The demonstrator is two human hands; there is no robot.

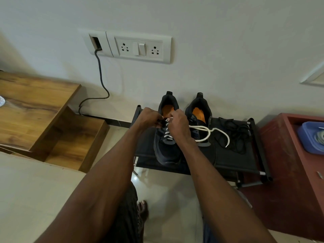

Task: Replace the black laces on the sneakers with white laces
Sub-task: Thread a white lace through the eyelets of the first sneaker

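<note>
— Sneakers, where do they sit?
— Both on the black rack [233, 160], a low fabric shelf against the wall, toes toward the camera. The left sneaker [166, 151] is under the hands; the right sneaker [201, 109] stands just beside it, its orange insole showing.
— What is larger around them?
— A wooden cabinet [35, 109] stands to the left, a red cabinet [284, 190] to the right, touching or nearly touching the rack's end.
— And the hands?
— The left hand [149, 118] has its fingers curled at the top eyelets of the left sneaker, pinching there; whether it holds lace or tongue I cannot tell. The right hand [177, 125] is curled too, pinching the white lace [206, 131] at the same spot.
— Where does that lace run?
— It crosses the left sneaker in several white rungs, then trails out from the right hand over the right sneaker's toe and loops onto the rack, its tip lying free.
— The old ones?
— The black laces [235, 135] lie in a loose tangle on the rack, right of the right sneaker, partly under the white loop.
— Anything smaller?
— A socket panel [140, 48] on the wall with a dark cable [100, 74] hanging from it, and a blue tub [308, 139] on the red cabinet.
</note>
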